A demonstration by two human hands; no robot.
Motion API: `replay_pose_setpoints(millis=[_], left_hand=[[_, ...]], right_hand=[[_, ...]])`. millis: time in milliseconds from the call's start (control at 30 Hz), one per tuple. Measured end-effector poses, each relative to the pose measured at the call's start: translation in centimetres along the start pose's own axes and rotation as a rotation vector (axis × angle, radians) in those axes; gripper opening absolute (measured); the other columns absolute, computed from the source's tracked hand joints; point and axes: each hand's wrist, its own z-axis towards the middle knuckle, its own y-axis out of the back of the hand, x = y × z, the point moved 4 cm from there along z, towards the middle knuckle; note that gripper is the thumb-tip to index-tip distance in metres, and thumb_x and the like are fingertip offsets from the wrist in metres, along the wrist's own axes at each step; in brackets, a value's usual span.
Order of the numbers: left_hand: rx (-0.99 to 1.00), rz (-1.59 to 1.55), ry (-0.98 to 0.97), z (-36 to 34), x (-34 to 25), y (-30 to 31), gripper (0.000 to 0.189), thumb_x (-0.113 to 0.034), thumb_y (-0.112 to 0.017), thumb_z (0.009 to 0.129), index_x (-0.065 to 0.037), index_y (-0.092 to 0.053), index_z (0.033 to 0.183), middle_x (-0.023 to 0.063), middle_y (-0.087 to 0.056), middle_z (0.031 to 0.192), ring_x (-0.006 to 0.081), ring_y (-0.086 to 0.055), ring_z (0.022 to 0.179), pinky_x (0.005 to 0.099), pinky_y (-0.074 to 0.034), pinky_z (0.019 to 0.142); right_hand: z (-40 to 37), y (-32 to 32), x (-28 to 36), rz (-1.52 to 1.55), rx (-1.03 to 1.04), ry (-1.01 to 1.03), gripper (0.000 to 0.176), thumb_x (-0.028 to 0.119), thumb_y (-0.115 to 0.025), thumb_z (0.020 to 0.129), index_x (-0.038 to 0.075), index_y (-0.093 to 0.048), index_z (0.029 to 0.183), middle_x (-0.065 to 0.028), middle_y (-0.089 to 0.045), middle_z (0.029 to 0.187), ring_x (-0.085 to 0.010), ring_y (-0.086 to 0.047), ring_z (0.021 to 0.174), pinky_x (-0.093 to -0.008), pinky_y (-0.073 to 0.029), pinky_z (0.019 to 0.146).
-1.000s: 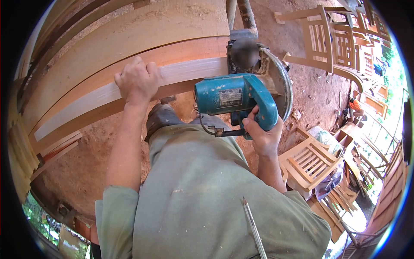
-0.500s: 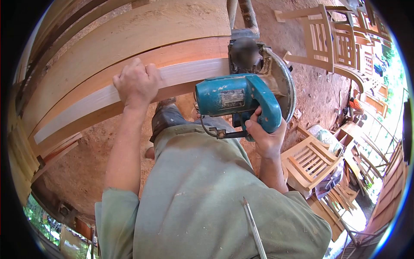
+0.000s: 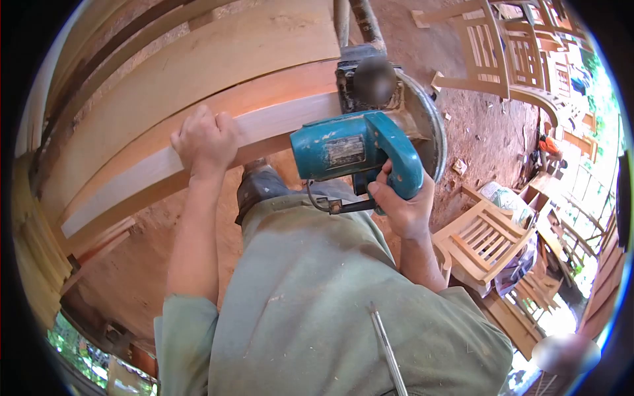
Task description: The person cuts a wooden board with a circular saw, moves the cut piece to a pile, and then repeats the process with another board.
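Note:
My right hand (image 3: 404, 204) is wrapped round the rear handle of a teal circular saw (image 3: 343, 148), which is worn and dusty. The saw's base and blade guard rest at the right end of a long pale wooden strip (image 3: 284, 117). My left hand (image 3: 206, 140) is closed over this strip, left of the saw, with its knuckles up and the fingertips hidden. A wider wooden board (image 3: 198, 66) lies along the strip's far side. From the saw's handle hangs a dark power cord (image 3: 353, 206). The blade itself is hidden from view.
Slatted wooden chairs (image 3: 489, 59) stand at upper right. A slatted chair part (image 3: 485, 241) and wood offcuts (image 3: 538, 290) lie at right. A person in orange (image 3: 548, 146) is farther off. A pencil-like stick (image 3: 388, 350) sits against my green shirt (image 3: 297, 284).
The whole view has shifted and turned slightly. Both hands keep their grips, and the saw stays at about the same place on the wood.

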Motion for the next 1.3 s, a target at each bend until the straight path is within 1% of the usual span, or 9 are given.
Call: replay_pose_setpoints(millis=[367,433,500,733,867,967,1033,1167,1300], left_hand=[[-0.049,-0.002,-0.147,0.7,1.6,-0.8,0.025,-0.024,-0.047,0.087,-0.005,-0.057,0.075,0.015,-0.064,0.082,0.0372,-0.061,0.084,0.0499,-0.04,0.079],[-0.031,0.004,-0.094,0.7,1.8,-0.7,0.026,-0.025,-0.046,0.087,-0.004,-0.057,0.075,0.0159,-0.064,0.082,0.0386,-0.06,0.083,0.0512,-0.039,0.078],[-0.022,0.017,-0.126,0.8,1.9,-0.8,0.027,-0.025,-0.046,0.088,-0.004,-0.057,0.075,0.0169,-0.063,0.082,0.0398,-0.06,0.083,0.0517,-0.039,0.077],[-0.001,0.037,-0.051,1.4,3.5,-1.0,0.032,-0.028,-0.044,0.088,-0.001,-0.051,0.073,0.0221,-0.06,0.081,0.0462,-0.055,0.081,0.0544,-0.037,0.072],[0.026,0.069,-0.085,1.6,3.8,-1.1,0.032,-0.027,-0.044,0.089,0.0,-0.05,0.072,0.0235,-0.059,0.081,0.0479,-0.054,0.08,0.0564,-0.037,0.071],[-0.026,0.115,-0.238,1.9,4.8,-1.7,0.031,-0.025,-0.045,0.089,0.001,-0.049,0.072,0.0242,-0.057,0.08,0.0492,-0.052,0.078,0.0574,-0.037,0.07],[-0.036,0.171,-0.295,1.8,4.8,-1.7,0.028,-0.021,-0.047,0.088,0.002,-0.049,0.072,0.0242,-0.056,0.081,0.049,-0.051,0.077,0.0569,-0.038,0.068],[-0.097,0.29,-0.476,1.7,4.7,-1.9,0.021,-0.015,-0.052,0.084,0.002,-0.048,0.071,0.0227,-0.055,0.081,0.0477,-0.052,0.074,0.0568,-0.039,0.067],[-0.087,0.232,-0.41,1.5,4.8,-1.7,0.02,-0.015,-0.054,0.084,0.001,-0.048,0.073,0.0218,-0.054,0.081,0.0485,-0.051,0.072,0.0573,-0.04,0.066]], right_hand=[[0.9,-1.2,0.2,-0.059,0.105,0.05,0.026,0.002,-0.076,0.078,0.002,-0.06,0.099,0.0028,-0.056,0.08,-0.0042,-0.049,0.071,-0.0231,-0.042,0.062],[0.8,-1.3,-0.8,-0.089,0.12,0.029,0.027,0.005,-0.076,0.08,0.002,-0.061,0.102,0.0025,-0.056,0.081,-0.0054,-0.05,0.075,-0.0255,-0.044,0.064],[0.8,-1.2,-0.3,-0.129,0.1,0.105,0.026,0.01,-0.074,0.081,0.001,-0.059,0.1,-0.0114,-0.062,0.074,-0.0184,-0.061,0.066,-0.0345,-0.049,0.063],[1.4,-1.7,0.3,-0.051,0.15,0.158,0.022,0.008,-0.069,0.078,0.002,-0.058,0.095,-0.0213,-0.063,0.074,-0.0402,-0.065,0.072,-0.0442,-0.05,0.06],[1.6,-1.5,-0.6,-0.005,0.19,0.136,0.026,0.011,-0.071,0.078,0.002,-0.055,0.095,-0.0232,-0.064,0.076,-0.0422,-0.065,0.075,-0.0471,-0.05,0.065],[1.7,-1.5,-0.6,-0.033,0.243,0.085,0.026,0.012,-0.071,0.08,0.004,-0.053,0.098,-0.0205,-0.064,0.077,-0.0424,-0.064,0.077,-0.0475,-0.05,0.066],[1.8,-1.5,-0.4,-0.037,0.272,0.1,0.033,0.015,-0.074,0.076,0.0,-0.054,0.096,-0.0245,-0.065,0.078,-0.0435,-0.065,0.079,-0.0499,-0.05,0.069],[1.9,-1.4,-0.5,-0.032,0.287,0.103,0.029,0.008,-0.069,0.074,-0.001,-0.053,0.096,-0.0259,-0.065,0.08,-0.0438,-0.065,0.081,-0.0496,-0.05,0.07],[1.7,-1.5,-0.6,-0.052,0.295,0.12,0.028,0.006,-0.068,0.073,-0.001,-0.052,0.096,-0.0259,-0.064,0.08,-0.0442,-0.065,0.082,-0.0503,-0.049,0.07]])
